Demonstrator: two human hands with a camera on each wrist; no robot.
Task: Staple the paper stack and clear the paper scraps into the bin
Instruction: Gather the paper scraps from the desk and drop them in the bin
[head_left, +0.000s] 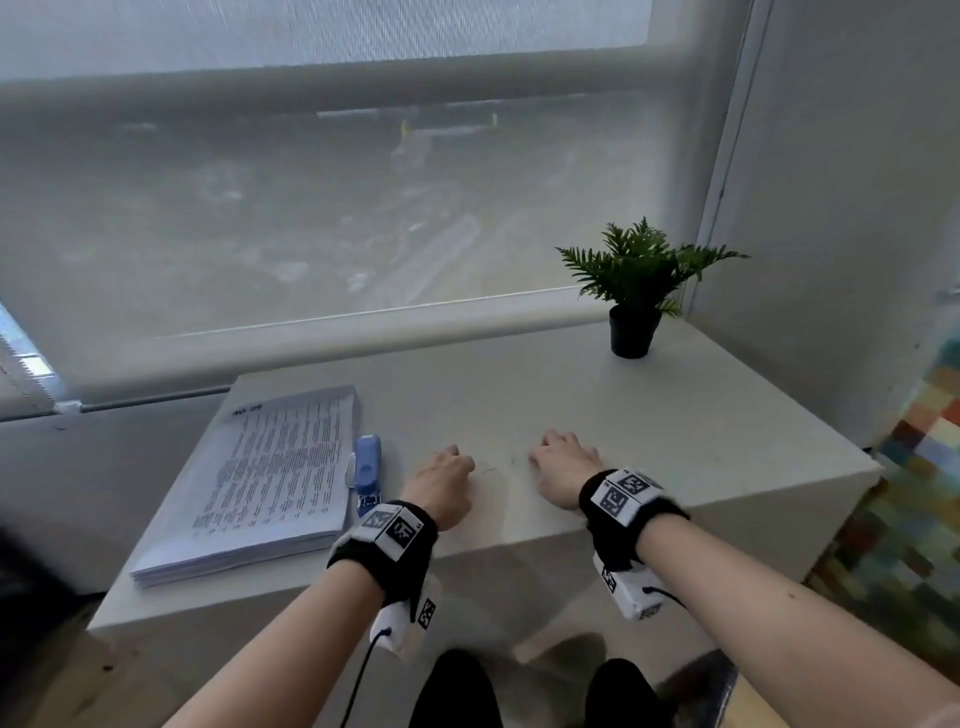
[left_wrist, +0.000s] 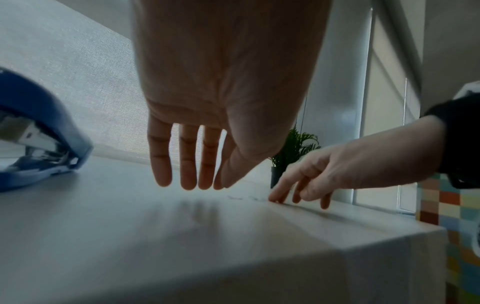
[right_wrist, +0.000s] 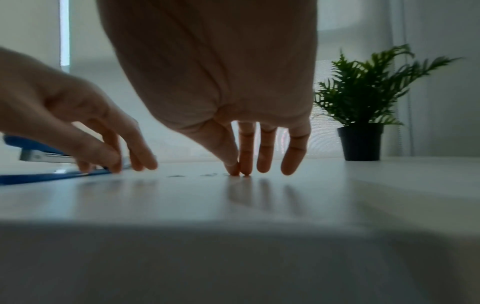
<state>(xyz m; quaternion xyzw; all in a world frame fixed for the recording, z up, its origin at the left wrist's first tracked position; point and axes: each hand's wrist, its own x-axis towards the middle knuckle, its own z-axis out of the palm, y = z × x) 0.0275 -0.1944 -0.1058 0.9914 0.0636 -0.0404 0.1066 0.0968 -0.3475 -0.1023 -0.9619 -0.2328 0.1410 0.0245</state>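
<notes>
Right now both hands sit over the white surface near its front edge, well right of the paper stack. The stack lies flat on the left part of the surface, printed side up, its long side just beside the blue stapler, which lies parallel to it. The left hand hovers with its fingers straight and hanging down, holding nothing; the wrist view shows a gap between the tips and the surface. The right hand has thumb and forefinger brought together with their tips on the surface, at one end of a row of tiny dark scraps; whether a scrap is already pinched between them is too small to tell.

The scraps look very light and thin, so they would probably slide or cling rather than lift cleanly; a fingertip pinch, or sweeping them toward the edge into a cupped palm, seems the likely way to take them. The stack is thick, so as a whole it should be heavy and fairly stiff, though the loose sheets could fan out; a corner is the natural place to square and hold it. At that thickness the stapler may struggle to bite through.

No bin shows in any view. The only container in sight is the black pot at the far right corner, holding a small green fern-like plant.
</notes>
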